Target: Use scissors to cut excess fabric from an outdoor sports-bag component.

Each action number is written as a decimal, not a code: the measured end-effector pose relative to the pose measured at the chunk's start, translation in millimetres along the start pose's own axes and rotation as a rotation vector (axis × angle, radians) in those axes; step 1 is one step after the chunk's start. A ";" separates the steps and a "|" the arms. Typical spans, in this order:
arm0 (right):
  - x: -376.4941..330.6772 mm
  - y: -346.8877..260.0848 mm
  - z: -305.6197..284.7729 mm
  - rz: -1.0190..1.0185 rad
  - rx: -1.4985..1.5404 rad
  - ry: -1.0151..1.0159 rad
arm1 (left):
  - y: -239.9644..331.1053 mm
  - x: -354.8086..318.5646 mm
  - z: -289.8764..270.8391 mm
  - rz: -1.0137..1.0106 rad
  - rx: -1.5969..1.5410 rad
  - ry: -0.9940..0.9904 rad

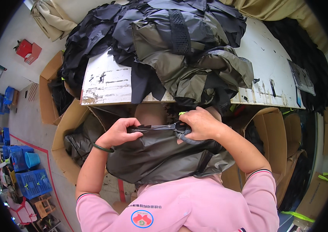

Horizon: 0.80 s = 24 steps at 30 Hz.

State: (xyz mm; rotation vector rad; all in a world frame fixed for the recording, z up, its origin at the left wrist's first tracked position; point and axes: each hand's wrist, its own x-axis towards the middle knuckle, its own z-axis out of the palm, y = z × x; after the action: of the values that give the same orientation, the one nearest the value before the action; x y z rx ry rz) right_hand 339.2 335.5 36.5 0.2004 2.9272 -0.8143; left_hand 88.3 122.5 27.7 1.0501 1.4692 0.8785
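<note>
Dark grey, thin, glossy fabric piece (164,158): limp, light, likely slippery; best held at its top edge. Left hand (119,133) pinches that edge; right hand (202,123) is closed on black-handled scissors (175,127), blades apparently along the edge.

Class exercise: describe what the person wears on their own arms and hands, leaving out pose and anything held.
Both arms wear pink sleeves pushed up to the elbow, each cuff edged with thin dark, white and red stripes. The forearms are bare. The left hand has a dark green bangle at its wrist. The right hand is bare, with no glove, ring or watch visible.
</note>
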 end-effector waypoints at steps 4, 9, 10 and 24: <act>11.9 -10.1 -3.7 -0.005 0.010 -0.070 | -4.4 -5.2 0.2 0.030 0.072 0.032; 15.8 -10.3 0.6 -0.017 0.003 -0.066 | -1.9 -9.5 1.6 0.040 0.089 0.057; 16.1 -10.2 1.9 -0.020 0.006 -0.058 | -2.5 -10.6 1.4 0.053 0.108 0.067; 15.2 -20.6 -8.5 -0.027 -0.019 -0.091 | 0.2 -18.2 9.0 0.115 0.165 0.109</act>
State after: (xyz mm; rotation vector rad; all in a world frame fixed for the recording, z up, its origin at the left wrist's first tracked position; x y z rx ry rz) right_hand 320.6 324.0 52.2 0.1190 2.8574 -0.7773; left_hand 97.9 105.3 32.6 1.2355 1.6061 0.9195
